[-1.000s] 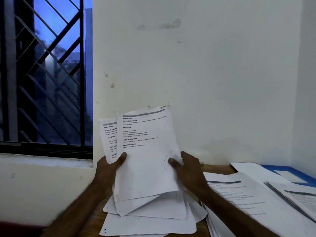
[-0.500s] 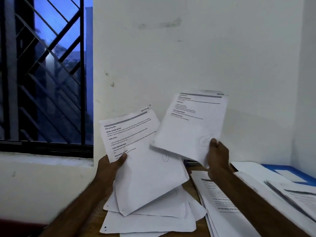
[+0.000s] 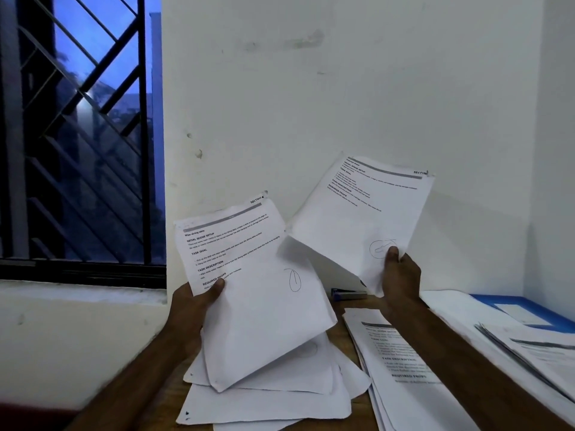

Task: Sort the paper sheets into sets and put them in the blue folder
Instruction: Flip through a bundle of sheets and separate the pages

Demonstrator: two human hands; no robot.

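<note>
Sheet in the right hand: a printed sheet held up off the tabletop and tilted. Its top edge is toward the wall, and a pen-drawn circle sits near its lower corner.
Right hand: the right hand pinches that lower corner, thumb on the front beside the circle.
Paper in the left hand: a page headed "Wipe dining table" is held up beside the first sheet, with a pen loop drawn near its middle. Whether more sheets lie behind it cannot be told.
Left hand: the left hand grips the page's left edge, thumb across the front over the print.
Loose sheets: an untidy fan of loose sheets lies on the tabletop under the left-hand page.
Pile: a printed pile lies face up just right of the loose sheets, partly under the right forearm.
Blue folder: the blue folder lies flat at the far right by the wall, with white paper over it.
Stack: another stack lies at the right edge.
Tabletop: brown wood of the tabletop shows between the piles.
Window: a barred window at the left shows blue light.
</note>
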